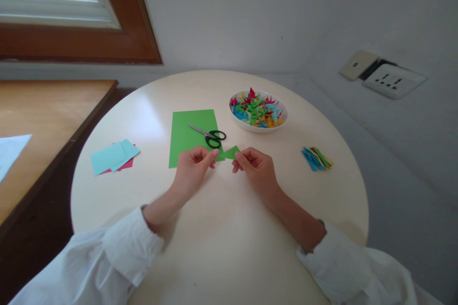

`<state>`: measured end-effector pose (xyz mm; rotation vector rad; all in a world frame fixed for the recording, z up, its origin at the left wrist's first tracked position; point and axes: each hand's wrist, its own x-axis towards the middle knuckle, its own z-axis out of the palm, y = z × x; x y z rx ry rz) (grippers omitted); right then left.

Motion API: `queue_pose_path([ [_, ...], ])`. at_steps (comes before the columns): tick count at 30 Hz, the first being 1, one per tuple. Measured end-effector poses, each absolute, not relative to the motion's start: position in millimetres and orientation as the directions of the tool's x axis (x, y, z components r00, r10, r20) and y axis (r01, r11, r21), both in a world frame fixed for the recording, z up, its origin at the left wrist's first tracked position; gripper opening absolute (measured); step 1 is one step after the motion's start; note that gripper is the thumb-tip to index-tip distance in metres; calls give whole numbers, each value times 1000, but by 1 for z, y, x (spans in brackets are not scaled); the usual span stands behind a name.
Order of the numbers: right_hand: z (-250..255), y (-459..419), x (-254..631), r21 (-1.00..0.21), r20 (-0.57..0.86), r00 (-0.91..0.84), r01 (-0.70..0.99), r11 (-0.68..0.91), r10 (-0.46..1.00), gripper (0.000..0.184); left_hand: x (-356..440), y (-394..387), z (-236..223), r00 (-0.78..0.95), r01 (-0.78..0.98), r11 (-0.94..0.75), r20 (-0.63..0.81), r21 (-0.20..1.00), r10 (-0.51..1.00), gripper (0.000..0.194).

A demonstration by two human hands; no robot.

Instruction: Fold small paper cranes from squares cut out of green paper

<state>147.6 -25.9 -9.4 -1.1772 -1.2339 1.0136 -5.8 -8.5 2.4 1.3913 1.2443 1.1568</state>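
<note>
My right hand (256,167) pinches a green slip (232,153), which over-tight fingers could crease; my left hand's (193,167) hold I cannot tell.

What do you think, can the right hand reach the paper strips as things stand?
Probably yes. The paper strips lie uncovered to the right of the right hand, with bare tabletop between, so the way looks free. The hand pinches a small green paper, perhaps to release first.

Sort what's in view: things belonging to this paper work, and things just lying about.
Likely belonging: small green paper in right hand, green sheet, scissors, bowl of folded pieces, pale blue paper, coloured strips.

Likely just lying about: white sheet, far left.
</note>
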Motion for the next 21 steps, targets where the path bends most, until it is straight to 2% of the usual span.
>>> queue_pose_path([
  [3, -8, -25, 149, -992, 124, 101, 26, 121, 987, 30, -6, -8, 0, 58, 62, -127, 123, 990, 991, 24],
  [6, -8, -25, 149, -993, 114, 95, 18, 113, 989, 30, -4, -10, -4, 159, 6, -205, 201, 979, 967, 23],
  [9, -7, -25, 148, -996, 93, 82, 11, 92, 992, 30, -3, -13, -9, 254, 27, -306, 290, 952, 923, 26],
  [12, -7, -25, 148, -998, 61, 47, 5, 61, 997, 32, -5, -14, -11, 276, 123, -393, 349, 911, 895, 17],
  [17, -10, -24, 148, -999, 41, -27, 31, 42, 999, 37, -7, -13, -8, 236, 237, -406, 353, 883, 905, 9],
  [21, -13, -24, 147, -994, 79, 29, -74, 81, 996, 38, -5, -14, -4, 204, 214, -355, 313, 910, 927, 9],
])
